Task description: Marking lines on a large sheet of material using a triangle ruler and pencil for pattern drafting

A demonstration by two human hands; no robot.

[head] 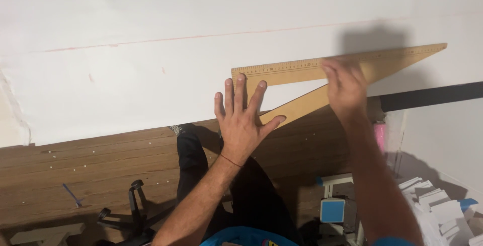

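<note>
My left hand [242,120] lies flat with fingers [236,92] spread over the short end of a wooden set square [302,69], pressing it against a large white board [151,75]. My right hand [346,87] rests on the same set square farther along, over its ruled top edge and slanted lower edge; it is blurred, so I cannot tell how its fingers sit. A faint red line [201,37] runs across the board above the tool. Below the board's edge I see the wooden floor [90,165], my dark trousers [251,190], a black clamp [133,211] lying on the floor, and stacked white pieces [432,205] at lower right.
</note>
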